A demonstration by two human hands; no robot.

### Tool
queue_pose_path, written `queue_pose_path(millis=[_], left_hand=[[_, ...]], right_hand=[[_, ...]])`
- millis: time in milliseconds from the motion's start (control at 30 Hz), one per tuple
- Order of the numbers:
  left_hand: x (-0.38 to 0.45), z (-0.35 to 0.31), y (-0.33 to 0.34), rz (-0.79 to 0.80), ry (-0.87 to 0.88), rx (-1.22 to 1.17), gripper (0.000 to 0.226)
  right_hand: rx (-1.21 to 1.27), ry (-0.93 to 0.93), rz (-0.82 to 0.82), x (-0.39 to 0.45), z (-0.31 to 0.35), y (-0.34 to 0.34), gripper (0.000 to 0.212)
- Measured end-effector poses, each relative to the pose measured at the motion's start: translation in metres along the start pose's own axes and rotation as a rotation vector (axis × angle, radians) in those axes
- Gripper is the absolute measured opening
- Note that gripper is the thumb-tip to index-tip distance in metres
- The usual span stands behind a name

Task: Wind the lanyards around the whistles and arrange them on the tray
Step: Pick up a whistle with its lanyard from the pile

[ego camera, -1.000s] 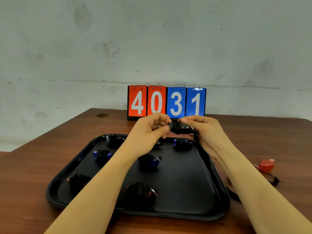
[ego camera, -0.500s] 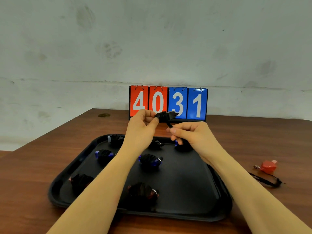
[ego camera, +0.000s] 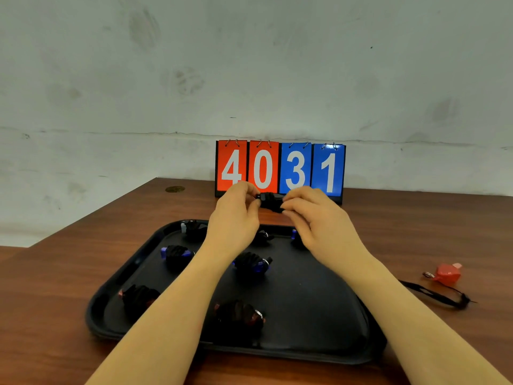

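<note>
Black tray (ego camera: 361, 323) near centre, wound whistles inside. Left hand (ego camera: 236, 218), right hand (ego camera: 319, 220) above far rim, fingers pinching wrapped whistle (ego camera: 270, 201). Red whistle (ego camera: 447, 273) unwound, right. Risk: loose grip lets lanyard uncoil.

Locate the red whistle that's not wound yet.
Head view, far right: the red whistle lies on the table, right of the tray, its lanyard loose beside it.

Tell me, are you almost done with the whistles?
Nearly. Several wound whistles, like this one, already sit on the black tray. The left hand and right hand hold a wrapped black whistle. The red whistle on the table is still unwound.
</note>
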State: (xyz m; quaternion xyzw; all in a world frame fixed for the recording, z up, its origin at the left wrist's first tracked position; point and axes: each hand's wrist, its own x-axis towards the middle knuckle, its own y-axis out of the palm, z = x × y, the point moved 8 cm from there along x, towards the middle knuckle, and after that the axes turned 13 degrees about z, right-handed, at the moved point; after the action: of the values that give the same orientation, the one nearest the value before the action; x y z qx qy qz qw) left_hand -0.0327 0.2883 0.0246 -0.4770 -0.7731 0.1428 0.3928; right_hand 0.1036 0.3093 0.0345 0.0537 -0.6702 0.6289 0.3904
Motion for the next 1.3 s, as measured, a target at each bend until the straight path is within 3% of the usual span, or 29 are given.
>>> queue_pose_path(millis=[233,467,733,1033,1300], left_hand=[[-0.001,-0.007,0.003,0.027,0.064,0.018,0.013],[-0.004,-0.02,0.01,0.14,0.161,0.007,0.015],[-0.01,-0.026,0.016,0.25,0.19,-0.037,0.014],[-0.011,-0.03,0.017,0.32,0.203,-0.149,0.019],[-0.008,-0.029,0.015,0.317,0.169,-0.406,0.019]], right_hand=[[0.111,0.052,-0.129,-0.004,-0.007,-0.009,0.028],[0.17,0.093,-0.222,-0.007,-0.018,-0.018,0.016],[0.636,0.387,-0.198,-0.012,-0.046,-0.013,0.01],[1.165,0.547,-0.04,-0.014,-0.06,0.003,0.006],[1.31,0.548,-0.088,-0.012,-0.059,0.006,0.016]])
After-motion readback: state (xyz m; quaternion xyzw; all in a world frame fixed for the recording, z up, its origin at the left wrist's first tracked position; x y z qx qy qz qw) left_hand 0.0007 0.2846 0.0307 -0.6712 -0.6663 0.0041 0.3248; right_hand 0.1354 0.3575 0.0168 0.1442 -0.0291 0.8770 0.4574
